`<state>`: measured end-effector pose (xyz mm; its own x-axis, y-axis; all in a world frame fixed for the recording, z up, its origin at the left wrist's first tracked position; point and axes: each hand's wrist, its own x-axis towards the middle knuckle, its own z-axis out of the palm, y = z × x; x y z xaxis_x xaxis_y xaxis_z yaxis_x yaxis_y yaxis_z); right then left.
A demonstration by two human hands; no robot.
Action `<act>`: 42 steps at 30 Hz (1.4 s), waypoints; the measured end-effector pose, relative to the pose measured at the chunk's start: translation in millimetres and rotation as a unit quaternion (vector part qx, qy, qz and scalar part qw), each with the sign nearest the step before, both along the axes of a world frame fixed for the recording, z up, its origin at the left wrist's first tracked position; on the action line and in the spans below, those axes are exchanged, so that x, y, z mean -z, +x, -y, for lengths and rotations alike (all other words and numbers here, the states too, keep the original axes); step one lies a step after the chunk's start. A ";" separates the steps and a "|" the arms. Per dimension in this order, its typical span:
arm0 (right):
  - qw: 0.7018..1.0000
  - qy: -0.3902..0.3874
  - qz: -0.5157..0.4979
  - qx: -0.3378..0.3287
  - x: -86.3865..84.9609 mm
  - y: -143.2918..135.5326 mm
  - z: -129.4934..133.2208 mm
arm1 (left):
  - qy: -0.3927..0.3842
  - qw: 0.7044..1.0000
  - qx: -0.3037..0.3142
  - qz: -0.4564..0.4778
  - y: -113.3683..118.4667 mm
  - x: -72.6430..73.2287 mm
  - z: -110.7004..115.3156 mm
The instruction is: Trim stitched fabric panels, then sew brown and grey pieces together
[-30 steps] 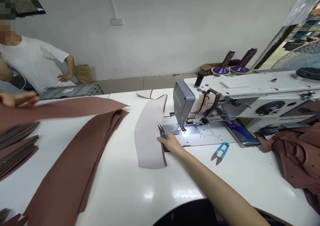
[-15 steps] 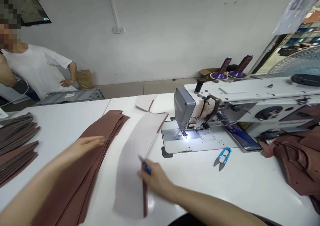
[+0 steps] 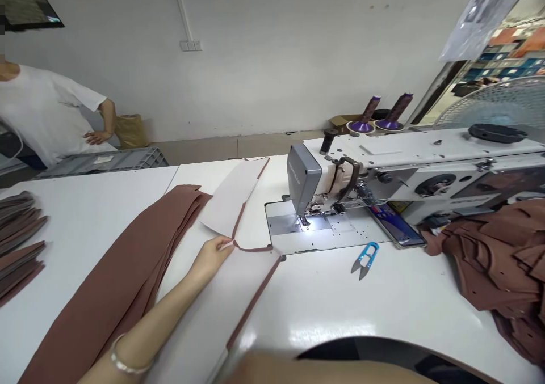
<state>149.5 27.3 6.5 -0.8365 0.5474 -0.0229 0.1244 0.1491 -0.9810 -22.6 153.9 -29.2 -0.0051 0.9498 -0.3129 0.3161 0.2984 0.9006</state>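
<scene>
My left hand pinches the corner of a pale panel with a brown edge strip, where it meets a second pale panel nearer to me. Both panels lie on the white table, left of the sewing machine's needle plate. Only a blurred part of my right hand shows at the bottom edge; its fingers and anything in them cannot be made out. Left of the panels is a fanned stack of brown pieces, partly under my left forearm.
A sewing machine with its light on stands at the right, a phone and blue snips beside it. Brown pieces are heaped far right, dark bundles far left. A person stands beyond a grey crate.
My left hand has moved from the brown stack to the panel corner. My right hand, which held a blue-handled tool, has dropped to the bottom edge. The pale panels have shifted; the view has turned slightly right.
</scene>
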 end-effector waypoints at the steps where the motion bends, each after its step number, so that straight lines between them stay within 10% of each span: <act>1: 1.000 -0.003 0.012 0.020 -1.3 11.0 -11.7 | 0.013 1.000 -0.007 -0.013 -6.0 -0.5 12.4; 5: 0.971 -0.009 0.169 0.167 6.5 39.3 -68.6 | 0.038 0.996 0.024 -0.073 -17.6 -5.2 62.4; 16: 0.969 -0.235 0.077 -0.029 34.4 33.7 -106.6 | 0.038 0.995 0.040 -0.083 -11.0 -1.9 111.4; 26: 0.972 -0.228 0.016 -0.049 33.0 35.5 -104.7 | 0.129 0.986 0.038 -0.094 -9.6 -3.6 109.6; 34: 0.981 -0.173 0.004 0.089 29.7 39.0 -103.0 | 0.154 0.983 0.031 -0.097 -12.2 -4.2 103.2; 42: 0.914 -0.230 0.003 0.334 54.4 13.4 -143.2 | 0.080 0.990 0.100 -0.064 15.2 -32.4 82.4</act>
